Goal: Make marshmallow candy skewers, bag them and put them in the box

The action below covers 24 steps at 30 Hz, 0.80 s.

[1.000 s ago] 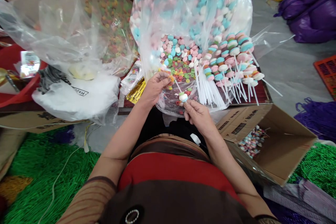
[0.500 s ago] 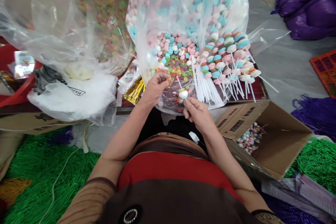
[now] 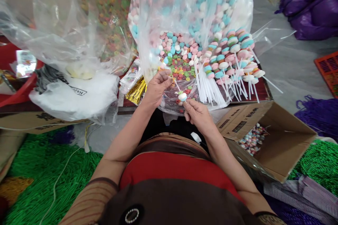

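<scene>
My right hand (image 3: pixel 195 111) pinches the lower end of a candy skewer (image 3: pixel 182 96), a white stick with a white and a pale blue marshmallow-like piece threaded on it. Its bare stick slants up and left toward my left hand (image 3: pixel 160 86). That hand's thumb and fingers are closed in a pinch close to the stick's tip; what they hold, if anything, is too small to make out. Just beyond both hands, small ring-shaped gummies (image 3: pixel 181 67) in green, red and yellow lie on clear plastic, with loose pink, blue and white marshmallows (image 3: pixel 173 44) behind them.
White sticks (image 3: pixel 208 89) and a pile of filled candy skewers (image 3: pixel 232 56) lie to the right. A large marshmallow bag (image 3: pixel 190 3) stands behind, gold twist ties (image 3: pixel 137 90) lie left. An open carton (image 3: pixel 287 140) with wrapped candies is below the table's right edge.
The skewer has moved slightly left and its stick tilts more to the left, so its tip is now close to my left fingertips. Both hands keep their pinch.
</scene>
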### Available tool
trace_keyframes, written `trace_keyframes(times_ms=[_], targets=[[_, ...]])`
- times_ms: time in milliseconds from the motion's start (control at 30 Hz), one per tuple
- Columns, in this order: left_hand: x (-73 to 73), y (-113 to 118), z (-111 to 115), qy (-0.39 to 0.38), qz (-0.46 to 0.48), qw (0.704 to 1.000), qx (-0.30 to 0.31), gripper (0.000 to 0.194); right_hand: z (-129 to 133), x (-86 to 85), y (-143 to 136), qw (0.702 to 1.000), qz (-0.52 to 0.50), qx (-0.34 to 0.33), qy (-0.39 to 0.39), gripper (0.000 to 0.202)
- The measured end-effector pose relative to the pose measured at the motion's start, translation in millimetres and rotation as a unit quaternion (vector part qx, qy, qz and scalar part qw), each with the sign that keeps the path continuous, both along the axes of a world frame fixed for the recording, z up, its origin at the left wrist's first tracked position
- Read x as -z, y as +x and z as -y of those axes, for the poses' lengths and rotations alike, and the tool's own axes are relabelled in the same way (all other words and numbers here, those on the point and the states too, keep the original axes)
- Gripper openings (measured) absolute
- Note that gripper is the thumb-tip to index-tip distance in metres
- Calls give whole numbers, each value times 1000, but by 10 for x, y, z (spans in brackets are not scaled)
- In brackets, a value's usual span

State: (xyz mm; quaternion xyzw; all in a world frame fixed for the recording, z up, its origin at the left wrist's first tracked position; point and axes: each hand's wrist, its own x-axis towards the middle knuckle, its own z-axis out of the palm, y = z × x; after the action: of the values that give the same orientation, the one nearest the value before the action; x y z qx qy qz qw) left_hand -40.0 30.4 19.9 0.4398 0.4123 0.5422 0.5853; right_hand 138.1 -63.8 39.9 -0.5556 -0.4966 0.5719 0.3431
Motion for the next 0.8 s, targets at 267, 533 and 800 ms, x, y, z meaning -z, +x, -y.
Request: trace_keyframes(times_ms=[267,533,800], targets=[[-47,4,46,162,-177,971,9,38,-17,-15,61,996,74,-28,27,50],[-120,-17,69,165,-150,973,64,48,-31,-33,154,997,55,-40,38,54],[-209,185,240,4,-11,983,184,72,-1,71,103,999,-24,31,20,57]])
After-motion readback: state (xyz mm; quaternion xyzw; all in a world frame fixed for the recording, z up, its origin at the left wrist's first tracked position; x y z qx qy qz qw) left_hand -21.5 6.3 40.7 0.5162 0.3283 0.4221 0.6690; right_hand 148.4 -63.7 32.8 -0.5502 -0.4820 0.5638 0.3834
